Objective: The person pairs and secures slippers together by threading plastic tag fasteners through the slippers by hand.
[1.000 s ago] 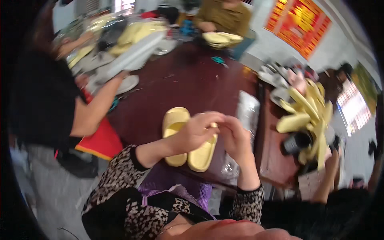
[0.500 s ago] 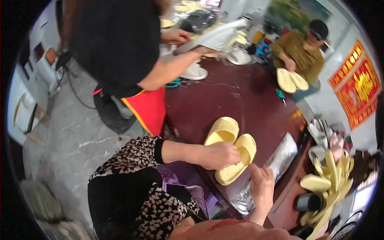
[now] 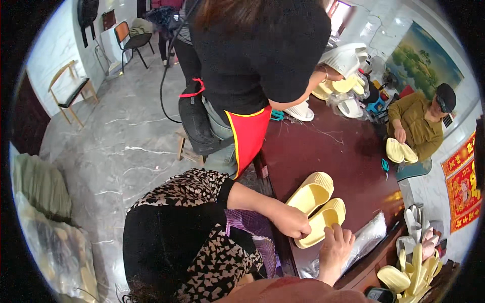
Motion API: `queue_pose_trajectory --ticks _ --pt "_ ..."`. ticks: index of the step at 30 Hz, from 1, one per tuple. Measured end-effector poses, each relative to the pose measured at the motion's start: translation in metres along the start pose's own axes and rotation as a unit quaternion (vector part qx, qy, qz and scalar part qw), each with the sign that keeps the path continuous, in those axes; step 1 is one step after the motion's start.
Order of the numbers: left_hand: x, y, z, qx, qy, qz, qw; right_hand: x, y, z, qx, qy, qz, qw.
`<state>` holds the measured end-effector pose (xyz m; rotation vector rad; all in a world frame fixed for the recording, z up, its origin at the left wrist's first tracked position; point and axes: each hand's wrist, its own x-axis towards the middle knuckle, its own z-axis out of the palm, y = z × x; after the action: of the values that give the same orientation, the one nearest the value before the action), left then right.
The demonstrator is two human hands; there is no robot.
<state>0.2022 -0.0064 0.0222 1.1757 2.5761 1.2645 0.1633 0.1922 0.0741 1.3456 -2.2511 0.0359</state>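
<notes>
Near the edge of the dark red surface lie two yellow slippers, side by side. Left hand: fingers curled together. Right hand: fingers bent, whether closed unclear. A knuckle's bump could push one off.

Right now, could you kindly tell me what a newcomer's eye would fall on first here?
Probably the pair of yellow slippers on the dark red table, with the left hand and right hand close to the right-hand slipper. Next might come the bright red cloth with yellow trim, hanging by the co-worker in black at the table's left, then the red and gold poster at the picture's right.
</notes>
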Motion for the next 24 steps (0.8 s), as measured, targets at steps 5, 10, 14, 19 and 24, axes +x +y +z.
queue_pose_trajectory --ticks 5,10,14,19,24 --pt "-0.009 0.016 0.001 -0.014 -0.007 -0.012 1.0 -0.008 -0.005 0.003 0.014 -0.002 -0.008 1.0" --pt "-0.013 0.021 0.006 -0.016 -0.014 -0.002 1.0 -0.01 -0.017 0.006 0.104 0.037 -0.01 0.994" --pt "-0.017 0.024 0.011 -0.024 -0.011 0.022 0.999 -0.015 -0.021 0.007 0.144 0.036 -0.01 0.989" --pt "-0.02 0.028 0.011 -0.02 -0.032 0.022 0.999 -0.02 -0.021 0.007 0.148 0.039 -0.003 0.988" --pt "-0.024 0.02 0.016 0.02 -0.007 0.035 0.999 -0.024 -0.019 0.006 0.154 0.043 0.023 0.987"
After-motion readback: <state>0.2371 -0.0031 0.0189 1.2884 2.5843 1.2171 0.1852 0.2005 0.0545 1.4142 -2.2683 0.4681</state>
